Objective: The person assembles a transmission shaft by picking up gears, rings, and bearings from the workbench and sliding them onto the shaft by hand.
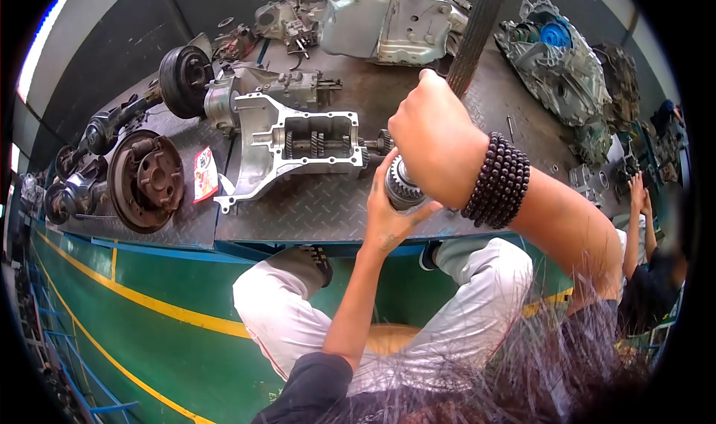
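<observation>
A toothed metal gear assembly (403, 188) is held near the front edge of the steel table, right of an open gearbox housing (261, 159). My left hand (393, 217) wraps round its lower part from the front. Above it my right hand (438, 140), with dark beads at the wrist, is closed in a fist; what its fingers grip is hidden behind the hand. Inside the housing lies a shaft with gears (317, 145), whose right end reaches out towards my hands. A ridged dark bar (477, 40) rises behind my right hand.
Rusty brake drum (145, 181), black wheel (185, 81) and red-white packet (204, 174) stand left. At the back is a large transmission case (388, 21); another casing (559, 70) lies back right. A person's hands (640, 195) show at far right. The table's front edge (328, 239) passes above my knees.
</observation>
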A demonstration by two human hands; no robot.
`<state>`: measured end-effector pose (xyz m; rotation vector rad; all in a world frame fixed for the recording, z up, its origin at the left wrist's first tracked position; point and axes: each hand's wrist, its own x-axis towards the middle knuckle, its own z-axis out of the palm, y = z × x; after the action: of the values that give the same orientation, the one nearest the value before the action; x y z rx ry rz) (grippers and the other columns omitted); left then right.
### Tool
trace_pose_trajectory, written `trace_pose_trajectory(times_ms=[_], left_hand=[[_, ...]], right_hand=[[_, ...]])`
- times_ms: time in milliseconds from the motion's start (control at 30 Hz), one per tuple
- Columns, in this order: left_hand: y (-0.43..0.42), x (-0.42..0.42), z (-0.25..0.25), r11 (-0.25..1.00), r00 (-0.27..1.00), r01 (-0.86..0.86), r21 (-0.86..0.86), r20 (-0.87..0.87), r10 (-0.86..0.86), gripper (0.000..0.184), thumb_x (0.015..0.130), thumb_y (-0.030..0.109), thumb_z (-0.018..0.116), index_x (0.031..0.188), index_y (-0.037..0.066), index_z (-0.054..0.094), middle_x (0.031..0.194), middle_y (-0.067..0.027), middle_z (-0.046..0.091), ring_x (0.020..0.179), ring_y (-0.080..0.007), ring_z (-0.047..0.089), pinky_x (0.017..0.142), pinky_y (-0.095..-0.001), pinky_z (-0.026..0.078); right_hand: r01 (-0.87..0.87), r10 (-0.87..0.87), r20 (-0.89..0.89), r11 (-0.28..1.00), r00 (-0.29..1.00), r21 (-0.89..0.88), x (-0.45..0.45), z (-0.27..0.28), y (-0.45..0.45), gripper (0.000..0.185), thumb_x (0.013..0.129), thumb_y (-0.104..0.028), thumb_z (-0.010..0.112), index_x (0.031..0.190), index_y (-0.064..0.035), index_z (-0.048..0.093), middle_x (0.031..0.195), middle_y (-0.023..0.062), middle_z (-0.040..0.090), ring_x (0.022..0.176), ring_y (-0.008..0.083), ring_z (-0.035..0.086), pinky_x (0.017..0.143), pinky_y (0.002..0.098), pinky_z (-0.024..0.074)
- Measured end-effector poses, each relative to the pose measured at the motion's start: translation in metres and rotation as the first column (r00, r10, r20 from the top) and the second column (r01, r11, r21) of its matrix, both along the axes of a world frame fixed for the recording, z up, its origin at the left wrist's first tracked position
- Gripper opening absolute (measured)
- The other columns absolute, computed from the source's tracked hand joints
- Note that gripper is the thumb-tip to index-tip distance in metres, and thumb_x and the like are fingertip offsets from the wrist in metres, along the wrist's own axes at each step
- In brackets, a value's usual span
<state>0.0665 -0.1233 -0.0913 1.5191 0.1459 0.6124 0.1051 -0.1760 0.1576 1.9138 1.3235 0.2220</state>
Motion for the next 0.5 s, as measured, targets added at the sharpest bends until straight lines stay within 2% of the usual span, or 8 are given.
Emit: trace_pose_trajectory(times_ms=[33, 133, 267, 300, 400, 433, 467, 500], left_hand=[[0.002, 0.001, 0.005, 1.0, 0.998, -0.025, -0.008, -0.049, 0.025, 0.113, 0.064, 0.033, 0.102, 0.154, 0.005, 0.04, 0.137, -0.0161, 0.062, 0.126, -0.0241, 0.063, 0.104, -0.0385, 0.053], [0.009, 0.003, 0.001, 0.999, 1.0, -0.019, -0.027, 0.007, 0.019, 0.11, 0.062, 0.035, 0.102, 0.151, 0.003, 0.044, 0.129, -0.0158, 0.07, 0.118, -0.0226, 0.067, 0.098, -0.0365, 0.054], [0.016, 0.002, -0.006, 0.997, 0.993, 0.049, -0.059, 0.115, -0.042, 0.108, 0.064, 0.032, 0.101, 0.151, 0.002, 0.044, 0.133, -0.0152, 0.069, 0.12, -0.0218, 0.066, 0.1, -0.0356, 0.052], [0.015, 0.004, -0.01, 0.995, 0.986, 0.055, -0.082, 0.161, -0.042, 0.107, 0.065, 0.032, 0.1, 0.151, 0.002, 0.044, 0.134, -0.0147, 0.068, 0.12, -0.0217, 0.066, 0.101, -0.0354, 0.051], [0.016, 0.005, -0.023, 0.998, 0.994, 0.037, -0.046, 0.104, -0.032, 0.104, 0.067, 0.028, 0.099, 0.151, 0.002, 0.044, 0.133, -0.0134, 0.068, 0.119, -0.0215, 0.065, 0.101, -0.0357, 0.05], [0.016, 0.005, -0.027, 0.997, 0.994, 0.043, -0.063, 0.099, -0.037, 0.103, 0.067, 0.027, 0.098, 0.151, 0.002, 0.044, 0.132, -0.0131, 0.068, 0.118, -0.0212, 0.065, 0.1, -0.0354, 0.05], [0.016, 0.004, -0.031, 0.995, 0.995, 0.05, -0.082, 0.094, -0.042, 0.102, 0.068, 0.026, 0.098, 0.151, 0.002, 0.044, 0.131, -0.0127, 0.068, 0.117, -0.0208, 0.065, 0.1, -0.0352, 0.05], [0.018, 0.004, -0.034, 0.994, 0.995, 0.054, -0.1, 0.092, -0.045, 0.101, 0.068, 0.026, 0.098, 0.15, 0.002, 0.045, 0.13, -0.0123, 0.068, 0.117, -0.0205, 0.065, 0.099, -0.0349, 0.05]], right_hand=[[0.065, -0.073, -0.041, 0.982, 0.996, -0.178, -0.006, 0.008, 0.009, 0.04, 0.096, -0.048, 0.063, 0.119, -0.0199, 0.079, 0.11, -0.0018, 0.076, 0.104, 0.0183, 0.069, 0.088, 0.039, 0.0431], [-0.018, 0.008, -0.067, 0.989, 0.998, -0.15, -0.014, 0.008, 0.01, 0.041, 0.096, -0.048, 0.063, 0.119, -0.0184, 0.079, 0.11, 0.0002, 0.076, 0.106, 0.0192, 0.069, 0.088, 0.0396, 0.0436], [-0.077, 0.068, -0.06, 0.981, 0.996, -0.176, -0.02, 0.001, 0.014, 0.034, 0.096, -0.043, 0.064, 0.111, -0.0176, 0.079, 0.093, -0.0024, 0.075, 0.083, 0.0205, 0.07, 0.09, 0.0402, 0.0424], [-0.105, 0.098, -0.064, 0.986, 0.993, -0.128, -0.019, -0.004, 0.012, 0.027, 0.097, -0.038, 0.064, 0.107, -0.017, 0.079, 0.085, -0.0025, 0.072, 0.071, 0.0198, 0.067, 0.091, 0.0413, 0.0422], [-0.112, 0.12, -0.045, 0.983, 0.992, 0.145, -0.02, -0.018, 0.005, 0.014, 0.083, -0.031, 0.073, 0.082, -0.0188, 0.078, 0.079, -0.0002, 0.072, 0.084, 0.0146, 0.07, 0.096, 0.0328, 0.0398], [-0.031, 0.031, -0.011, 0.999, 0.999, 0.037, -0.026, -0.016, 0.01, 0.019, 0.086, -0.036, 0.073, 0.084, -0.0184, 0.079, 0.08, -0.0012, 0.073, 0.087, 0.014, 0.071, 0.098, 0.0344, 0.0395], [0.004, -0.011, -0.112, 0.998, 0.994, -0.058, -0.02, -0.019, 0.018, 0.024, 0.088, -0.039, 0.071, 0.091, -0.0173, 0.081, 0.085, -0.0008, 0.075, 0.09, 0.0149, 0.071, 0.1, 0.0365, 0.0395], [-0.07, 0.071, -0.065, 0.997, 0.995, 0.017, -0.024, -0.015, 0.01, 0.025, 0.09, -0.039, 0.07, 0.095, -0.0166, 0.081, 0.089, 0.0004, 0.076, 0.092, 0.0159, 0.072, 0.098, 0.0373, 0.0407]])
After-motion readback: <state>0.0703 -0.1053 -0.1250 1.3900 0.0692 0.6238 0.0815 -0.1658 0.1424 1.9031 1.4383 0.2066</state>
